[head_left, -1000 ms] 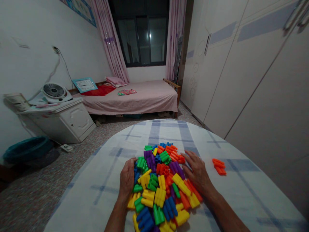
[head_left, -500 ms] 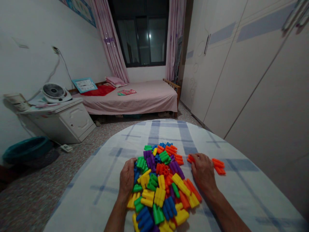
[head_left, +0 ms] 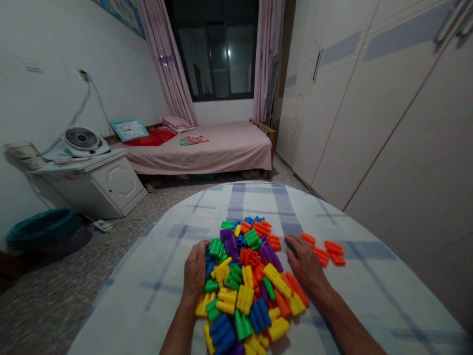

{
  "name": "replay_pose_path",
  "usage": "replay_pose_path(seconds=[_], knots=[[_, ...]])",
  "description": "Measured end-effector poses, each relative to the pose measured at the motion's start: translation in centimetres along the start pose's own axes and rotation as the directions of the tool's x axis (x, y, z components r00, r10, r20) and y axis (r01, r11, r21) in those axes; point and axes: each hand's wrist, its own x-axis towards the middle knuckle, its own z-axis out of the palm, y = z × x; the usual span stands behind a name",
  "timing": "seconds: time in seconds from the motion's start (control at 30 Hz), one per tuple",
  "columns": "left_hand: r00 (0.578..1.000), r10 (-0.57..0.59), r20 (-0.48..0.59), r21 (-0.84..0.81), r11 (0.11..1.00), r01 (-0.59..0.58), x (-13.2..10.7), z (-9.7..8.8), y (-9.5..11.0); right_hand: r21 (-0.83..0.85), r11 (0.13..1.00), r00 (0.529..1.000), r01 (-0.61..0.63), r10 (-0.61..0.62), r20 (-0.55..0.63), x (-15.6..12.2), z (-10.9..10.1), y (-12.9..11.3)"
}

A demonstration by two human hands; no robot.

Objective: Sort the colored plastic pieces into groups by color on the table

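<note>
A heap of plastic tube-shaped building blocks (head_left: 245, 298) in yellow, green, blue, purple and orange lies on the table before me. Along its left side rests my left hand (head_left: 195, 268), open, fingers against the edge by a green block (head_left: 218, 248); its fingertips are partly hidden. To the right of the heap, my right hand (head_left: 303, 259) is open and holds nothing, fingers pointing toward the orange blocks (head_left: 274, 242) at the heap's edge. Just beyond that hand, a loose orange block (head_left: 308, 238) and another orange block (head_left: 320, 256) lie near two more orange ones (head_left: 334, 252).
A blue-and-white checked cloth (head_left: 158, 266) covers the rounded table. Past it are a bed (head_left: 221, 153) with a pink sheet, a white cabinet (head_left: 114, 187) bearing a fan (head_left: 83, 139), a teal bin (head_left: 42, 227) and a tall wardrobe (head_left: 399, 123) on the right.
My right hand has drawn back left toward the heap, off the orange blocks it was covering, which now show on the cloth. The left hand has hardly moved.
</note>
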Motion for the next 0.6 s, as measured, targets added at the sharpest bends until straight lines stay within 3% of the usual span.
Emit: replay_pose_path(seconds=[0.17,0.33,0.47,0.6], knots=[[1.000,-0.015,0.014,-0.003,1.000,0.015,0.0,0.0,-0.1,-0.065,0.997,0.993,-0.031,0.023,-0.114,0.4,-0.9,1.0],[1.000,-0.004,0.010,-0.011,1.000,0.004,0.0,0.0,-0.1,-0.002,1.000,0.999,0.001,-0.001,-0.033,0.6,-0.8,0.4],[1.000,0.003,0.004,-0.019,1.000,-0.003,0.0,0.1,-0.5,0.000,0.998,0.997,-0.066,0.066,-0.033,0.3,-0.3,0.6],[1.000,-0.002,0.028,-0.026,1.000,0.002,0.1,0.1,-0.7,0.126,0.985,0.993,-0.119,0.116,0.032,0.4,0.0,0.9]])
